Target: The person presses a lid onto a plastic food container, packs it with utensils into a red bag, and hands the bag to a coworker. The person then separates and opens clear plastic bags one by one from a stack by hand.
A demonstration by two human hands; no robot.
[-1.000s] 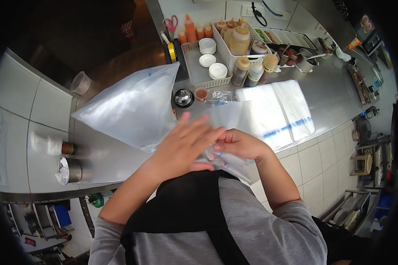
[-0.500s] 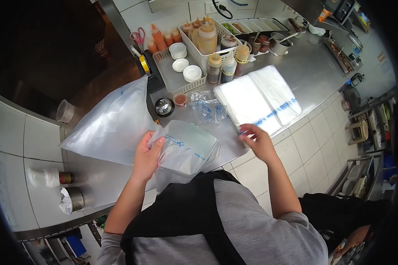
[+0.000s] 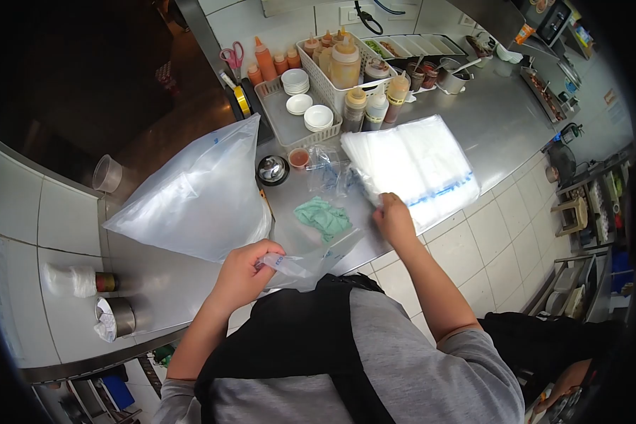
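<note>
My left hand [image 3: 252, 270] is closed on the gathered edge of a clear plastic bag [image 3: 307, 266] with blue print, which hangs loosely in front of my apron. A crumpled green cloth [image 3: 323, 218] lies on the counter just beyond this bag. At the near left corner of a stack of flat white plastic bags [image 3: 410, 159], my right hand [image 3: 394, 218] has its fingers pinched together on the bag edge. How many layers it pinches is hidden. To the left stands a big, puffed-out translucent bag [image 3: 191, 194].
Behind the cloth are crumpled clear wrappers [image 3: 326, 169], a small cup of red sauce [image 3: 299, 157] and a call bell [image 3: 273, 169]. Farther back are a basket of sauce bottles [image 3: 325, 85] and a tray with small white dishes [image 3: 275, 116]. A person in black [image 3: 544, 343] is at lower right.
My left hand has drawn the plastic bag down towards me, uncovering the green cloth. My right hand's fingers have closed at the stack's corner.
</note>
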